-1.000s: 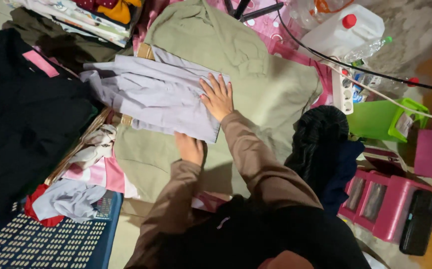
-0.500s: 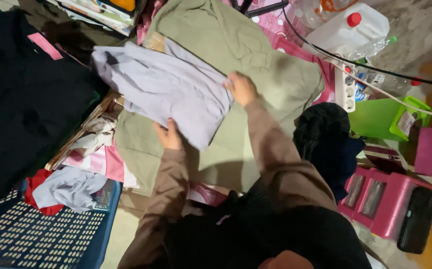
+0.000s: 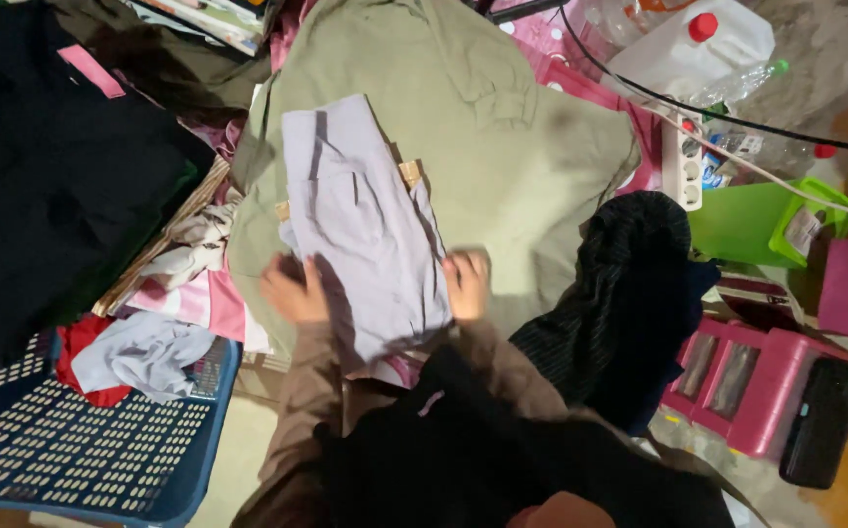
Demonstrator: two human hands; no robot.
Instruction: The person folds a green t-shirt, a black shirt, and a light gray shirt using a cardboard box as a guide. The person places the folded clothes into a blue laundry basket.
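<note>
Your left hand [image 3: 294, 291] and right hand [image 3: 467, 284] sit level, near each other, fingers curled in a grip. Both brown-sleeved forearms angle inward toward your body.

- Folded shirt [image 3: 365, 235] lies on top of the spread garment [image 3: 512, 147], toward its left half.
- Left hand [image 3: 292, 291] at the shirt's near left edge; right hand [image 3: 466, 284] at its near right edge.
- Slotted basket [image 3: 101, 450] near left, with loose cloths [image 3: 140, 352] on its rim.
- Dark bundle [image 3: 629, 293] just right of the right hand.
- Power strip [image 3: 685, 161] and plastic jug [image 3: 697, 44] far right, behind the bundle.
</note>
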